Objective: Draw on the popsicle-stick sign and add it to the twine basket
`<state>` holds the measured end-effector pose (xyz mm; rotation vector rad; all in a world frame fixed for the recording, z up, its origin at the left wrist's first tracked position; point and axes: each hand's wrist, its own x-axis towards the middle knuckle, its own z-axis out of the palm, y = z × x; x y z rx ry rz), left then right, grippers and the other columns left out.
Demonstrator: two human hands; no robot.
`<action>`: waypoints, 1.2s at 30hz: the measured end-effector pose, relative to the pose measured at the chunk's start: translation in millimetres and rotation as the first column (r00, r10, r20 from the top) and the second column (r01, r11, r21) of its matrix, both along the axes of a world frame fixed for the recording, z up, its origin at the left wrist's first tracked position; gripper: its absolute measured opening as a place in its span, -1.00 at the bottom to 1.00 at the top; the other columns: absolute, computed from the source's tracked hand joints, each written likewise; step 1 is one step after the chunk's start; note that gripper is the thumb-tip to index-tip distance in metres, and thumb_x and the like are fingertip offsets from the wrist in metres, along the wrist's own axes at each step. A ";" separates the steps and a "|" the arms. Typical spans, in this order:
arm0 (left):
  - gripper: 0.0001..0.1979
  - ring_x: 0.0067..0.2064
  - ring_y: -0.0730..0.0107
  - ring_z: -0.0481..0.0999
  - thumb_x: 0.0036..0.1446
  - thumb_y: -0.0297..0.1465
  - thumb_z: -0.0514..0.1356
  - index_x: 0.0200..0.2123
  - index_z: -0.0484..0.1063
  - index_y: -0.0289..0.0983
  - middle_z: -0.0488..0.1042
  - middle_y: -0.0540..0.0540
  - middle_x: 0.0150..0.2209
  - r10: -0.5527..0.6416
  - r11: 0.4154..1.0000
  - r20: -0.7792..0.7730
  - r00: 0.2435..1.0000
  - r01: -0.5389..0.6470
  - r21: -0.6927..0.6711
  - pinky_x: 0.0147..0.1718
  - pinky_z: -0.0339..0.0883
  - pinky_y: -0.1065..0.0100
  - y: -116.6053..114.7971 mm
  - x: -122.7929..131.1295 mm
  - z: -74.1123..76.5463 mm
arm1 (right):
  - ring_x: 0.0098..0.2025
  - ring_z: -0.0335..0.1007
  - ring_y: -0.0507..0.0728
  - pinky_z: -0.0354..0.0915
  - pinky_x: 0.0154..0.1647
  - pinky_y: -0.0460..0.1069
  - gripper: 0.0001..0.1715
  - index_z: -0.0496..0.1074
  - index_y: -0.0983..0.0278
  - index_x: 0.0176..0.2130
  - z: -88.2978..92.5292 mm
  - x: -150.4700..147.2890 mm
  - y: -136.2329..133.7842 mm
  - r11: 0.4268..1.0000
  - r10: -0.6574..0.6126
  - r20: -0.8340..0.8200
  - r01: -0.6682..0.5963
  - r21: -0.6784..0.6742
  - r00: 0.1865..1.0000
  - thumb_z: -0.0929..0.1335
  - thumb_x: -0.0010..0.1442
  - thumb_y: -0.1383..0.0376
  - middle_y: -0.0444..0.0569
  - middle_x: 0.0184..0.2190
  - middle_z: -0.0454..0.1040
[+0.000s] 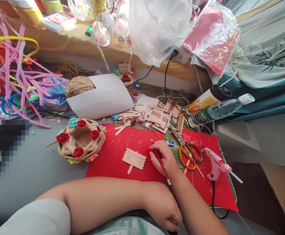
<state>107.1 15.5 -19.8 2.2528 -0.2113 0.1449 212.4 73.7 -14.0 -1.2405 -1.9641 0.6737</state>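
Craft-stick panel with pencil marks. The right hand (164, 157) is closed around a red pencil (160, 158), its point directed away from the wrist and off the wood. The left hand (165, 207) lies nearer the body, fingers curled in a loose fist, no object showing in it; whether it touches the right forearm cannot be told. The craft-stick panel (134, 159) rests on a red sheet (103, 168), just left of the right hand. Its sticks lie side by side, with one crosswise stick projecting toward the body; assembly therefore appears complete. Faint pencil lines occupy part of the face, too small to read; no colour is visible on them, so the decoration seems only partly done.

Containers: well left of the right hand stands a twine-wrapped basket (64, 151), red roses (78, 152) around its rim, its brown floor visible inside. Beyond the right hand and to its right lean a lidded drink cup (200, 100), contents hidden, and a clear bottle (214, 112), fill level uncertain. Farther beyond, a small cup (135, 96) holds something reddish.
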 end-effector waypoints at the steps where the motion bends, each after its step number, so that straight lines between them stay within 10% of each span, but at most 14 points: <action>1: -0.63 -0.59 0.42 0.29 0.20 -0.14 0.14 -0.60 0.36 -0.16 0.50 0.06 -0.57 -0.006 1.000 -0.008 1.000 0.006 -0.001 -0.67 0.00 0.29 0.7 -0.2 0.7 | -0.15 0.43 0.22 0.40 -0.04 0.20 -0.77 0.41 0.12 -0.09 0.6 0.9 0.4 1.000 0.010 -0.008 -0.010 -0.007 1.000 0.36 0.26 0.39 -0.01 -0.23 0.46; 8: -0.66 -0.53 0.42 0.37 0.22 -0.20 0.12 -0.58 0.34 -0.17 0.53 0.01 -0.53 -0.119 0.989 0.012 0.993 0.119 -0.092 -0.54 0.17 0.30 -1.3 6.3 -8.7 | 0.03 0.37 0.34 0.33 0.06 0.27 -0.32 0.36 0.17 0.07 10.2 -10.9 -9.3 0.971 0.233 0.157 -0.222 -0.085 0.960 0.59 0.03 0.11 0.13 0.00 0.46; 19: -0.66 -0.53 0.39 0.35 0.23 -0.14 0.09 -0.55 0.37 -0.14 0.54 0.05 -0.48 -0.068 0.998 -0.079 0.995 0.068 -0.004 -0.61 0.06 0.26 3.9 0.7 4.3 | 0.08 0.37 0.28 0.30 0.17 0.26 -0.49 0.33 0.10 0.05 3.4 4.1 2.3 1.000 0.023 0.003 -0.023 -0.006 1.000 0.47 0.15 0.37 0.05 0.01 0.45; 36: -0.63 -0.48 0.41 0.43 0.23 -0.14 0.12 -0.58 0.30 -0.16 0.57 0.06 -0.46 -0.008 0.999 -0.041 0.999 0.009 0.031 -0.60 0.06 0.27 -3.0 0.5 3.1 | 0.12 0.34 0.31 0.28 0.20 0.29 -0.56 0.38 0.13 0.06 0.4 13.1 8.3 0.997 0.067 0.037 -0.066 -0.031 0.997 0.42 0.20 0.39 0.08 0.00 0.48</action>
